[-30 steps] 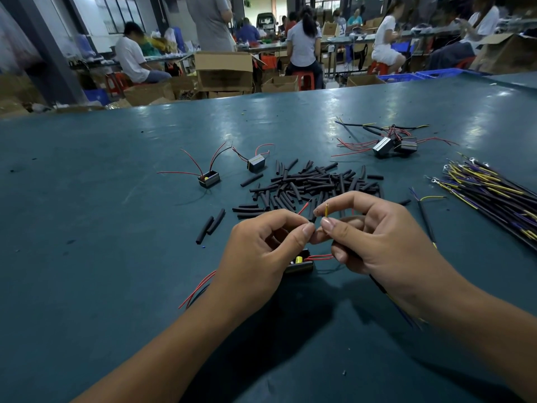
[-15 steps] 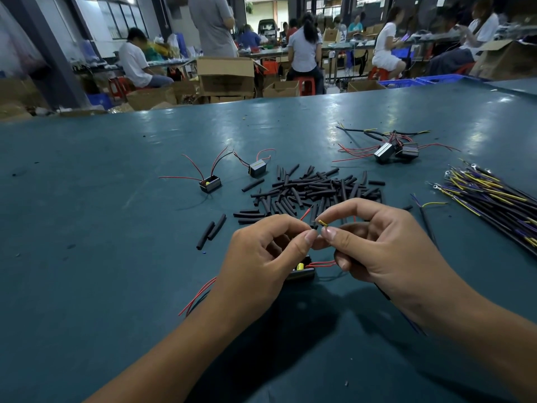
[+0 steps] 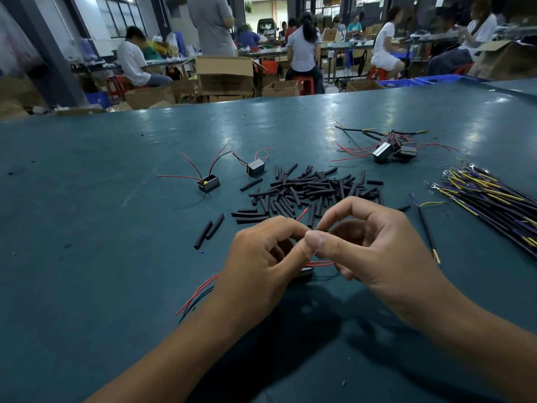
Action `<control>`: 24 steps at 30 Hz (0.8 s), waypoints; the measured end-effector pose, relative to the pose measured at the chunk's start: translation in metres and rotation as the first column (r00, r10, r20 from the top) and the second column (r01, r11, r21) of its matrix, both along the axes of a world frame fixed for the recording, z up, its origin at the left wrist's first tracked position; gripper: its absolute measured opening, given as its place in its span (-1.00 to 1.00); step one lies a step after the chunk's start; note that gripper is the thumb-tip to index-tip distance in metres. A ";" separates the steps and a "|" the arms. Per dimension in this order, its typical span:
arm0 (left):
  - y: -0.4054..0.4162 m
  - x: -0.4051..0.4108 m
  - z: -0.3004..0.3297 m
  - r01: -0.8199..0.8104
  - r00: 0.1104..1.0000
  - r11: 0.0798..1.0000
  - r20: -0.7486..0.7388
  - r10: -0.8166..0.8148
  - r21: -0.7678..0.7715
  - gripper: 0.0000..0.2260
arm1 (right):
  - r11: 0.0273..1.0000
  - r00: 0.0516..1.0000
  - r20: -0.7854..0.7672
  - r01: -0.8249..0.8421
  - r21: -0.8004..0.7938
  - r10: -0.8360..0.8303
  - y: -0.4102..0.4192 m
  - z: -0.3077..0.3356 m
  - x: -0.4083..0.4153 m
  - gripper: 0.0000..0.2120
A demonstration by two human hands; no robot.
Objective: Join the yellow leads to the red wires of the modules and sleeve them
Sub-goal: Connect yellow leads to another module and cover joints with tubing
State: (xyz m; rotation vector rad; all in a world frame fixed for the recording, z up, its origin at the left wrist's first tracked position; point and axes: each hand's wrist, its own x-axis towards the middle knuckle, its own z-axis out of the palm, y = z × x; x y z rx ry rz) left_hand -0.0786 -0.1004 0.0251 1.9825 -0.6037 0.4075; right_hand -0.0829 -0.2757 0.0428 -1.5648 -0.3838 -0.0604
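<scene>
My left hand [image 3: 261, 257] and my right hand [image 3: 374, 242] meet fingertip to fingertip above the table and pinch a thin wire joint between thumbs and forefingers. The joint itself is hidden by the fingers. Under the hands lies a small black module [image 3: 303, 273], mostly covered, with red wires [image 3: 319, 262] looping from it and more red and black wires [image 3: 197, 295] trailing left. A red wire tip [image 3: 303, 213] sticks up behind my left hand. A pile of black sleeve pieces [image 3: 313, 189] lies just beyond the hands.
Two loose modules [image 3: 207, 182] [image 3: 256, 168] with red wires sit at mid-left. A cluster of joined modules [image 3: 392, 151] lies at the back right. A bundle of yellow and purple leads [image 3: 494, 199] fills the right edge. One lead [image 3: 427, 228] lies beside my right hand. People work at benches behind.
The yellow lead tip that stood up between my fingers a second ago is no longer visible; my fingertips have closed together over the joint and the hands turned slightly.
</scene>
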 end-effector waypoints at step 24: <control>0.003 0.005 -0.003 0.017 0.995 0.994 -0.097 -0.028 -0.109 -0.88 | 0.975 0.940 -0.270 -0.174 0.140 0.207 -0.008 0.007 0.008 -0.89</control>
